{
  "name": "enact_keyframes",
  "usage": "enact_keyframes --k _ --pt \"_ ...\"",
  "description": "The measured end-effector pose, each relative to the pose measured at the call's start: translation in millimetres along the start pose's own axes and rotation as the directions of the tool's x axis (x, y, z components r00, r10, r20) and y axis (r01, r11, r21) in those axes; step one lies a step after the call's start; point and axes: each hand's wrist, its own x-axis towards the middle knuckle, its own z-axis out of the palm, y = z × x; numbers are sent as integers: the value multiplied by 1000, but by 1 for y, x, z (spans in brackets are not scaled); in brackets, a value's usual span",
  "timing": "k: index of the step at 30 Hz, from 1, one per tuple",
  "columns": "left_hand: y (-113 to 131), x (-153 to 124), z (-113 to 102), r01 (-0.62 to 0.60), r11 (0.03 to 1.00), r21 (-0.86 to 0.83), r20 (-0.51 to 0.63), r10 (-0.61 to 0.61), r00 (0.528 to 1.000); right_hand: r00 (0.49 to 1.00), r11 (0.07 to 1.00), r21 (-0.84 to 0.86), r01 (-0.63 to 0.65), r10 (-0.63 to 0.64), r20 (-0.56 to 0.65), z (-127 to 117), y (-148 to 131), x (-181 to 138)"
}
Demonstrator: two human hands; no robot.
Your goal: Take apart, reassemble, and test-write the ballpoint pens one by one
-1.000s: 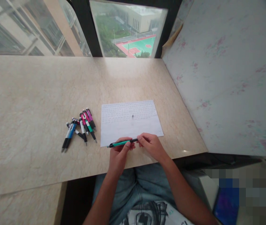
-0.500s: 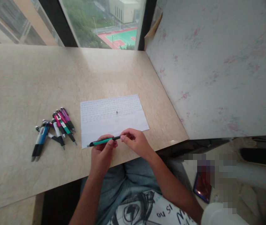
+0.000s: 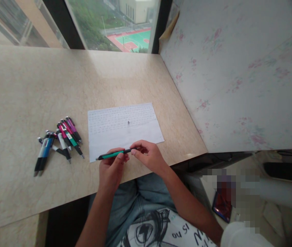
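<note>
A green and black pen [image 3: 111, 155] lies level between both hands, just above the near edge of the beige table [image 3: 58, 79]. My left hand [image 3: 112, 168] grips its middle from below. My right hand [image 3: 148, 156] pinches its right end with the fingertips. Right behind the pen lies a white sheet of paper [image 3: 124, 128] with faint handwritten lines and a tiny dark speck [image 3: 128, 122] on it.
A heap of several pens [image 3: 57, 140], pink, purple, green, blue and white, lies left of the paper. A flowered wall panel [image 3: 238, 75] closes the table's right side. Windows run along the far edge. A phone [image 3: 221, 209] lies low at the right.
The camera swung right one second ago, shifting everything left in view. Over the last half second the hands and pen have barely moved; the right fingertips have closed in a little on the pen's end.
</note>
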Motion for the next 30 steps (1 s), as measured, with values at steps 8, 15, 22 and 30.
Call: enact_keyframes --k 8,15,22,30 --pt "4 0 3 1 991 -137 -58 -9 998 990 994 72 -81 88 -106 -18 1 -1" --pt "5 -1 2 21 984 -175 -56 -31 998 951 999 12 -39 41 -306 -29 12 11" --pt "4 -2 2 29 979 -201 -43 -39 998 971 936 -346 59 -135 -199 -21 20 36" --pt "3 -2 1 40 976 -213 -24 -46 999 961 709 -681 181 -276 -32 -14 22 68"
